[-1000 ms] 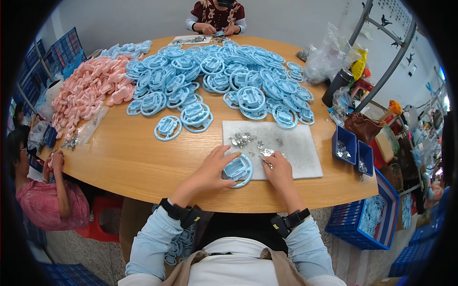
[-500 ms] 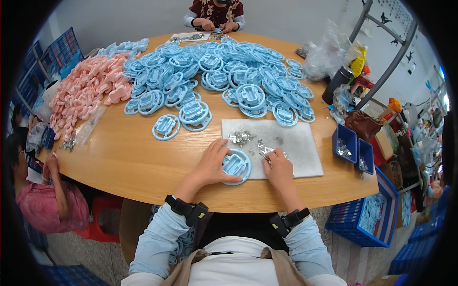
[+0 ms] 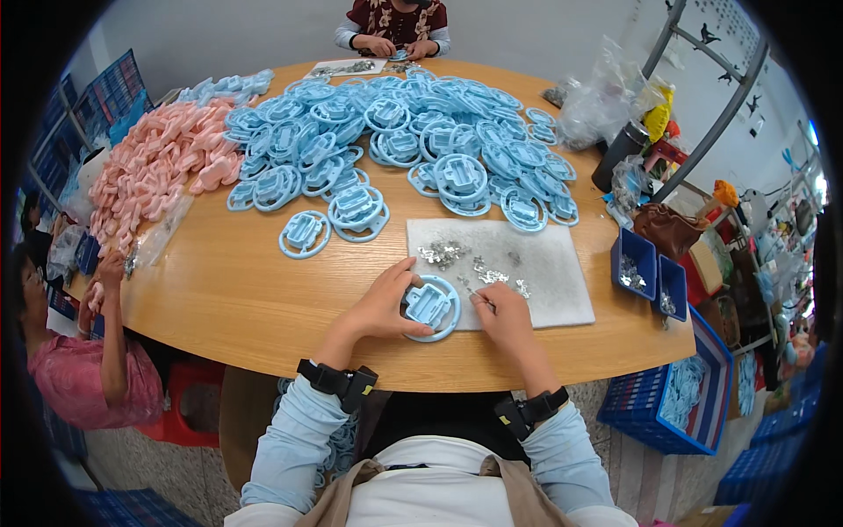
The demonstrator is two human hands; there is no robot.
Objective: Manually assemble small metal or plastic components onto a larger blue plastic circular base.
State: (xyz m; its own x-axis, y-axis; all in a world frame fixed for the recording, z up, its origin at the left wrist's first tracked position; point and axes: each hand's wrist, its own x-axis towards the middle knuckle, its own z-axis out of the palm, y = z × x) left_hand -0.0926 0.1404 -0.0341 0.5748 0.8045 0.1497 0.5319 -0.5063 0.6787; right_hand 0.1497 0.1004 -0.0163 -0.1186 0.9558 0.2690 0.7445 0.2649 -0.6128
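My left hand (image 3: 384,303) is closed round the left edge of a round light-blue plastic part (image 3: 430,306), thumb at its near side. The part has a ring-shaped rim and a recessed frame in its middle. It rests over the left edge of a white foam mat (image 3: 562,281). Just right of it, my right hand (image 3: 505,316) pinches a thin metallic thing (image 3: 474,293), too small to name surely. Small silver metal pieces (image 3: 444,255) lie in a heap on the mat, with more scattered close to my right fingertips.
A large pile of similar blue parts (image 3: 351,114) covers the table's far middle, beside pink parts (image 3: 167,158). Two blue bins (image 3: 634,262) with metal pieces stand at right, near a dark bottle (image 3: 620,155). Co-workers sit across (image 3: 399,26) and at left (image 3: 97,378).
My right hand has moved slightly left, bringing the thin metallic thing nearer the blue part. My left hand and the part have shifted barely left. The left co-worker's hands have risen a little.
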